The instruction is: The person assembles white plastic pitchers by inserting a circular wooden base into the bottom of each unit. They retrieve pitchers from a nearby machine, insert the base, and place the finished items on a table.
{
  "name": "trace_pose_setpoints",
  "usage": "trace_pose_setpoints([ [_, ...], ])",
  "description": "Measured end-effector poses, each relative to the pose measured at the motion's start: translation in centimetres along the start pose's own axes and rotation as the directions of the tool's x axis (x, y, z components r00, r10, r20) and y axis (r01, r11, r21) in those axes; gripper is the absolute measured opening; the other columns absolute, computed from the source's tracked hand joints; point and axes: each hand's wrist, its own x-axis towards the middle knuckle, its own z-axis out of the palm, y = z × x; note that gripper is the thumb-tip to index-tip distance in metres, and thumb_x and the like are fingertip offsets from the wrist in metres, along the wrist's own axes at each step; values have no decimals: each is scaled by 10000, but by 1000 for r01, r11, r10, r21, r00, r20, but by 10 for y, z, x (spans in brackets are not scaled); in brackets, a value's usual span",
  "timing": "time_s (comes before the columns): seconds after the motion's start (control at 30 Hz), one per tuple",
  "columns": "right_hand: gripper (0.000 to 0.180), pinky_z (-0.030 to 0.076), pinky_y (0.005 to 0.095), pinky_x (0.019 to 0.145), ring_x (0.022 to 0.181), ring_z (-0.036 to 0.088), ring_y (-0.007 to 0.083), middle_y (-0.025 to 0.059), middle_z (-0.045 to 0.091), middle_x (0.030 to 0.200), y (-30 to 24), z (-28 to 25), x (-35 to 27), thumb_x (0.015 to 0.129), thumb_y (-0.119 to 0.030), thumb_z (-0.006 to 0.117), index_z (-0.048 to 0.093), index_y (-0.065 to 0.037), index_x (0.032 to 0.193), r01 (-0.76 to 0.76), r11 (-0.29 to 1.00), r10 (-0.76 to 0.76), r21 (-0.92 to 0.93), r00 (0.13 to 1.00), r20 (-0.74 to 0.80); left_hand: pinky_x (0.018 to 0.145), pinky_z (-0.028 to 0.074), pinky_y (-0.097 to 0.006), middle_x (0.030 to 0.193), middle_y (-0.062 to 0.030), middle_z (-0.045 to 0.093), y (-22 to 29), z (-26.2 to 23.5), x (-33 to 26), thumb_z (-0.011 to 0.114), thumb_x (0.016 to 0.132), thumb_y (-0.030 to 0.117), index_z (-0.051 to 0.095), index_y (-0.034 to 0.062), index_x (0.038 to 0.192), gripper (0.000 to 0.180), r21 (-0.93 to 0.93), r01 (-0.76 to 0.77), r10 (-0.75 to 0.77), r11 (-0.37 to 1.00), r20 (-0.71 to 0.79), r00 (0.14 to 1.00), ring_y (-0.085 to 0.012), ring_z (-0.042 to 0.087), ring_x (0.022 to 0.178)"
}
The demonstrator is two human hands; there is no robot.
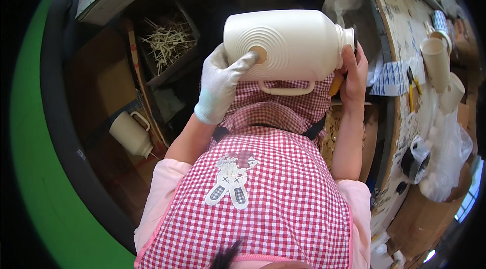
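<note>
Jug [309,41] of cream colour is held on its side in the air, in front of the person's body, between the two hands. The left hand [218,84], which wears a pale glove, is bent around the base end of it, and the thumb lies on a tan round spot [259,55] in the middle of raised rings. The right hand [353,74] is bare and grips the other end, with the thumb at the narrow neck [346,41]. The handle [287,90] hangs below the body, between both hands and facing the person. To the left of the left hand and farther away, there is a box with many thin pale sticks [169,44]. Also left of this hand, but nearer to the person, lies a second cream jug [129,134] with a similar handle. To the right of the right hand stretches a stained tabletop [405,21]; on it are pliers [411,89] with yellow grips, and beyond them a cream cylinder [434,64].
</note>
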Motion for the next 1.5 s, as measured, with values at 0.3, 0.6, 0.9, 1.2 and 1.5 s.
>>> trace_pose_setpoints([
  [0.3,668,469,213,663,801,596,63,24,666,1003,-51,0,20,886,-530,762,624,-30,1306,184,982,-184,-50,983,12,875,544,-269,970,-51,706,3,-24,45,606,1058,312,652,-28,1219,379,38,-12,9,999,70,997,-153,686,989],
  [0.6,596,267,186,448,490,337,11,-60,504,709,-58,-59,100,1103,-560,379,654,-76,1314,-53,995,26,86,957,290,1112,446,-404,1472,-136,538,-12,-70,58,710,949,133,439,49,1527,644,25,-276,262,961,245,934,-287,529,1333],
  [0.9,338,455,516,1031,1174,563,428,224,594,1285,7,-332,189,984,-145,568,612,20,1275,-214,-348,-410,-913,910,-57,890,613,-420,1243,-183,709,297,-314,203,639,952,30,594,122,1400,460,783,-500,917,369,-221,331,-360,701,1104],
  [1.2,270,412,438,1109,1300,549,338,149,592,1407,-50,-95,114,1019,-73,590,670,-25,1273,245,64,-609,-967,777,157,838,554,-427,1084,-192,753,319,-366,373,575,1017,413,700,-41,1200,505,959,-105,895,264,-203,397,-290,725,982],
  [1.5,223,443,412,1085,1268,579,303,142,620,1353,-42,-61,107,1041,-71,570,685,-16,1224,237,287,-438,-928,894,93,825,565,-376,1121,-102,730,300,-350,365,666,994,228,673,-68,1220,372,597,-435,680,674,-273,680,-231,700,983],
])
